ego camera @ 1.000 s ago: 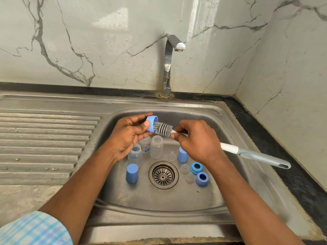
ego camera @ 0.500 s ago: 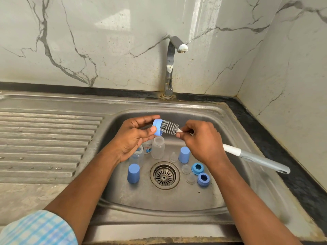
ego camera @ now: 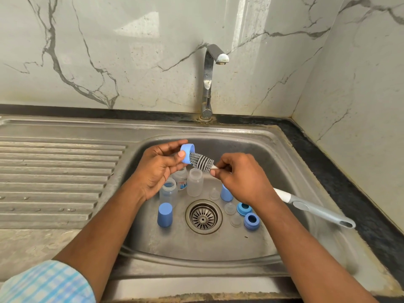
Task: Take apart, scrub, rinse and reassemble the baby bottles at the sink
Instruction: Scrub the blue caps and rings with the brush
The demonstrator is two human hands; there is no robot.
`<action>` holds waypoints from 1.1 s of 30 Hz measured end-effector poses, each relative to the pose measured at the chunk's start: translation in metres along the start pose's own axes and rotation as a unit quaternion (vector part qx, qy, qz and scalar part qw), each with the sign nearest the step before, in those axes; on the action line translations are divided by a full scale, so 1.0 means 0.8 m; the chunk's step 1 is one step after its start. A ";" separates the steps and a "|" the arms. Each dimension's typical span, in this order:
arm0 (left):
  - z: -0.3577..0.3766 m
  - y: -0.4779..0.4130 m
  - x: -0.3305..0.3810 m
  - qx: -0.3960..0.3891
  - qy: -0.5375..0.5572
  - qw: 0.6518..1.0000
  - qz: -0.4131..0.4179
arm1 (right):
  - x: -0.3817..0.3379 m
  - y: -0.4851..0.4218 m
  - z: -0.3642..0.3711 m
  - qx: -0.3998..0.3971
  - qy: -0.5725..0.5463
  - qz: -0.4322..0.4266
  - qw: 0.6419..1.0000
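Note:
Over the steel sink basin (ego camera: pixel 290 171), my left hand (ego camera: pixel 159 169) pinches a blue bottle ring (ego camera: pixel 187 153) between thumb and fingers. My right hand (ego camera: pixel 240 178) grips the bottle brush (ego camera: pixel 201 161) near its bristle head, and the bristles sit inside the ring. The brush's grey handle (ego camera: pixel 317 209) sticks out to the right. On the basin floor stand three clear bottles (ego camera: pixel 195 182), two blue caps (ego camera: pixel 165 214), two blue rings (ego camera: pixel 251 220) and clear teats (ego camera: pixel 230 208).
The drain (ego camera: pixel 203 216) lies in the basin's middle. A steel tap (ego camera: pixel 208 84) rises behind the basin with no water running. A ribbed draining board (ego camera: pixel 54 178) stretches to the left. Marble walls close the back and right, with a dark counter strip (ego camera: pixel 349 189) on the right.
Both hands have stayed over the basin. The brush head has shifted slightly inside the blue ring, and the ring has tilted a little in my left fingers.

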State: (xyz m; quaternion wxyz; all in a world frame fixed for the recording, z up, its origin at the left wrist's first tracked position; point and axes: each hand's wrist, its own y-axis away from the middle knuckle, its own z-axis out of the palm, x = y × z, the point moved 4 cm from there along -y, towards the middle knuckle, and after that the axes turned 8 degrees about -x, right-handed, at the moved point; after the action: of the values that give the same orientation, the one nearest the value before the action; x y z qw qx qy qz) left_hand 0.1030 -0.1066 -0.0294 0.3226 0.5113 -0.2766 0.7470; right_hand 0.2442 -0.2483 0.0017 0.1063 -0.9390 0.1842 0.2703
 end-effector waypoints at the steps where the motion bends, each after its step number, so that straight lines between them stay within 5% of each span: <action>1: -0.001 0.000 0.001 0.004 0.001 1.000 -0.001 | -0.002 0.001 -0.001 0.001 0.000 -0.011 1.000; 5: 0.008 0.005 -0.003 -0.050 -0.020 0.998 -0.014 | -0.001 0.005 -0.014 0.051 0.024 -0.018 0.998; 9: 0.005 0.005 -0.003 -0.057 -0.113 0.992 -0.010 | 0.006 0.003 -0.005 0.000 0.025 0.017 1.000; 14: -0.006 0.002 0.001 0.019 -0.061 0.998 -0.006 | -0.010 0.008 0.002 -0.007 0.050 -0.017 0.999; 19: 0.007 0.006 -0.003 -0.063 -0.039 0.997 -0.038 | -0.002 0.008 -0.010 0.043 0.035 0.003 0.998; 24: -0.004 0.003 0.002 -0.015 -0.035 0.999 -0.011 | -0.011 0.011 0.003 -0.032 0.070 -0.020 0.997; 29: 0.004 0.004 -0.003 -0.058 0.031 0.997 -0.033 | -0.015 0.015 -0.011 0.040 0.066 -0.027 0.997; 33: 0.003 0.003 0.001 -0.054 0.039 0.998 -0.009 | -0.016 0.014 -0.001 -0.013 0.058 -0.010 0.998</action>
State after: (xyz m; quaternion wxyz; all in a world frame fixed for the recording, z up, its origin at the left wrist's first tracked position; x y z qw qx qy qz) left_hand 0.1021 -0.1097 -0.0280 0.3670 0.4665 -0.2991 0.7472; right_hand 0.2302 -0.2552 0.0081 0.0855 -0.9562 0.1771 0.2168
